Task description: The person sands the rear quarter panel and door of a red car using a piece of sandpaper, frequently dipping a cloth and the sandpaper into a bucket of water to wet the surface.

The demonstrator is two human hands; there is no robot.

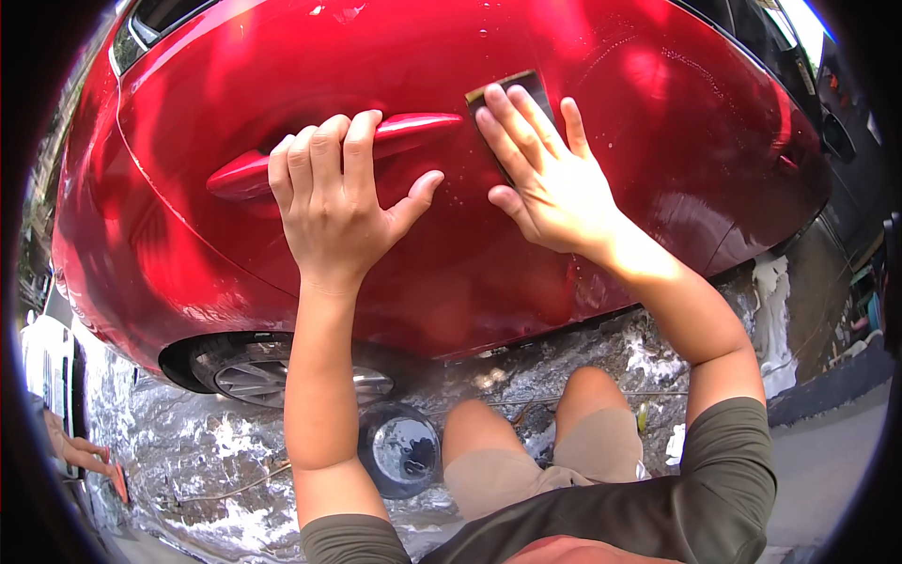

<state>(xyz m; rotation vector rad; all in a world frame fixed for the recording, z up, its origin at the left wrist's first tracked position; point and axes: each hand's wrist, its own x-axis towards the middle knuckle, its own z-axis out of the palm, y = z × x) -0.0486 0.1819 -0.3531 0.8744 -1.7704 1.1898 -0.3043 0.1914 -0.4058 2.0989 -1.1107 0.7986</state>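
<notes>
A glossy red car door fills the view before me, with water drops and streaks on its paint. My left hand has its fingers curled over the red door handle, its thumb held out to the side. To the right of the handle, my right hand presses a dark sponge with a yellowish edge against the door. Its fingers lie stretched along the sponge, which they partly cover; the little finger stands apart.
Below the car's wheel, the ground is wet and foamy. A dark round bucket holding liquid stands left of my knees. At lower left, another person's hand holds a reddish object.
</notes>
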